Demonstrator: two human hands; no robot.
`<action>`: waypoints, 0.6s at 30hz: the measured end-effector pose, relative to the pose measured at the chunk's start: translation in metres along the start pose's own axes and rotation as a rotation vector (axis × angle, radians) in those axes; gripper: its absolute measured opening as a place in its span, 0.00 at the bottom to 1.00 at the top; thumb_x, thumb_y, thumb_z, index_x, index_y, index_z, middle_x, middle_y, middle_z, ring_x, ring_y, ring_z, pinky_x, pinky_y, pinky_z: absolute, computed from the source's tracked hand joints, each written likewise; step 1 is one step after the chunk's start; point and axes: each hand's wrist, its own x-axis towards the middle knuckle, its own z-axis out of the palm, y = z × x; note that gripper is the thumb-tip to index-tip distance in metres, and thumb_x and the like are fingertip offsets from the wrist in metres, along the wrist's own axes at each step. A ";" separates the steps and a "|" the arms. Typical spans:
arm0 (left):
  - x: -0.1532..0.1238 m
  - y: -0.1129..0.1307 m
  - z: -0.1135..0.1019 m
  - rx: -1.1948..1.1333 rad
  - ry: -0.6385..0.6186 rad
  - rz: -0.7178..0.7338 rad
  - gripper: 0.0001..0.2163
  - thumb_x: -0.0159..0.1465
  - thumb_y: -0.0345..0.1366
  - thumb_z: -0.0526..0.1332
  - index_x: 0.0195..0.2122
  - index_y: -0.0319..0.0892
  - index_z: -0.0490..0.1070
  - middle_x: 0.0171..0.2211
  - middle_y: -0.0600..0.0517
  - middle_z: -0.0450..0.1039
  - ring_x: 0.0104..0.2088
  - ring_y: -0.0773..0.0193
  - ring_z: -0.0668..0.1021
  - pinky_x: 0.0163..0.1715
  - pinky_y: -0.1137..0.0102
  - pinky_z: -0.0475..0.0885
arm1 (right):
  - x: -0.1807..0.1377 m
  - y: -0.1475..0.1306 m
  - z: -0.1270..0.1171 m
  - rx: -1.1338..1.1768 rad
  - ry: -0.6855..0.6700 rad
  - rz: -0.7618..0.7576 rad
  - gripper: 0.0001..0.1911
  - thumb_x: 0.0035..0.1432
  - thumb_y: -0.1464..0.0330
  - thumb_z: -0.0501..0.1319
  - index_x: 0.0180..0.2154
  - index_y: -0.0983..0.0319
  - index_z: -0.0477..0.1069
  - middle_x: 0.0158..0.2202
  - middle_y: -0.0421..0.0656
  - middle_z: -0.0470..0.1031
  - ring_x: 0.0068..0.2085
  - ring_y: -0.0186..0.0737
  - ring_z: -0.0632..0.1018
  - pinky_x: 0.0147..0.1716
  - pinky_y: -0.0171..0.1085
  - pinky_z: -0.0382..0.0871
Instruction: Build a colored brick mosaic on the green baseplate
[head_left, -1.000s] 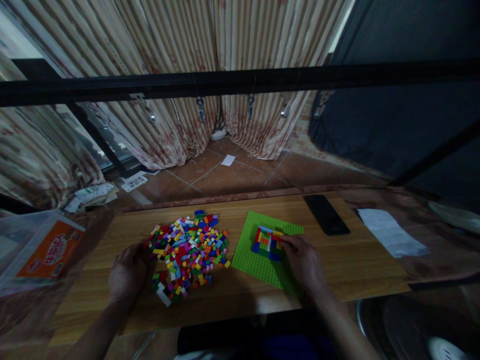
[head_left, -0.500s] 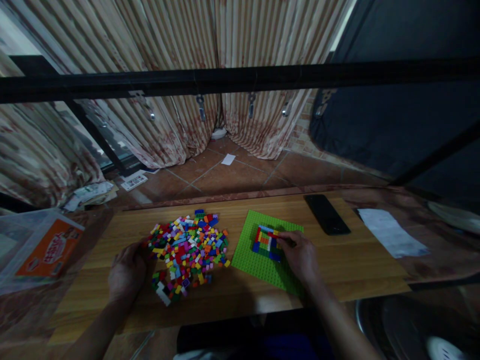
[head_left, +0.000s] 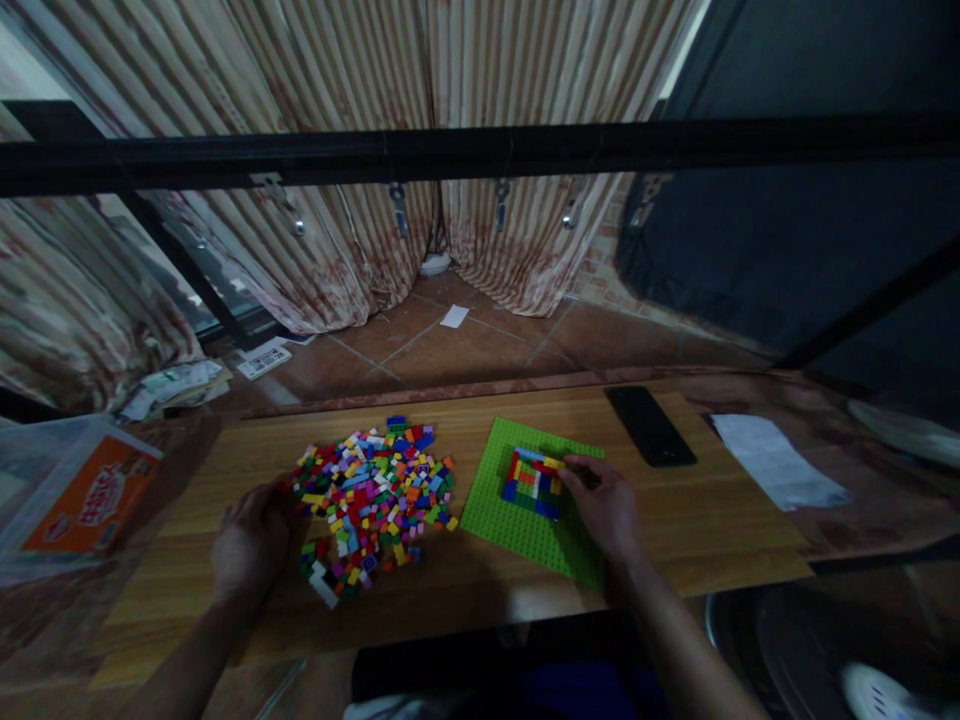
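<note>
The little brick build (head_left: 531,485) is sitting on the green plate (head_left: 480,507), which is lying on the desk (head_left: 720,520). Its bricks are probably being light, hard and tough, so pinching each by its sides is seeming best. The right hand (head_left: 606,508) is staying by the build's right edge, its grip curling nearly together; whether it is holding a brick, one cannot tell. The left hand (head_left: 251,545) is resting at the brick pile (head_left: 375,490), its grip hiding. Since the earlier frame, the right grip is sitting farther back, and more bricks are showing.
</note>
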 end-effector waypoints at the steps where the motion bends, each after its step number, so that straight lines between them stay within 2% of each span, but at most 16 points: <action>1: 0.000 0.000 0.000 0.006 -0.004 -0.001 0.16 0.65 0.32 0.50 0.49 0.39 0.73 0.47 0.42 0.75 0.48 0.50 0.75 0.48 0.56 0.72 | 0.001 0.000 -0.001 0.009 0.004 0.011 0.21 0.54 0.54 0.61 0.40 0.64 0.76 0.37 0.49 0.79 0.35 0.45 0.77 0.38 0.45 0.71; 9: -0.001 0.007 -0.005 0.032 -0.057 -0.043 0.17 0.65 0.30 0.49 0.50 0.36 0.72 0.49 0.42 0.74 0.49 0.50 0.73 0.49 0.58 0.70 | 0.011 0.000 0.003 -0.143 -0.042 -0.056 0.24 0.57 0.52 0.57 0.43 0.64 0.77 0.40 0.51 0.78 0.36 0.45 0.77 0.39 0.44 0.70; 18: 0.000 0.002 -0.001 0.028 -0.026 -0.018 0.16 0.65 0.31 0.50 0.49 0.38 0.72 0.49 0.43 0.75 0.48 0.53 0.74 0.48 0.60 0.71 | 0.011 -0.001 0.007 -0.217 -0.069 -0.094 0.21 0.59 0.52 0.57 0.38 0.61 0.78 0.39 0.48 0.77 0.38 0.44 0.77 0.39 0.42 0.69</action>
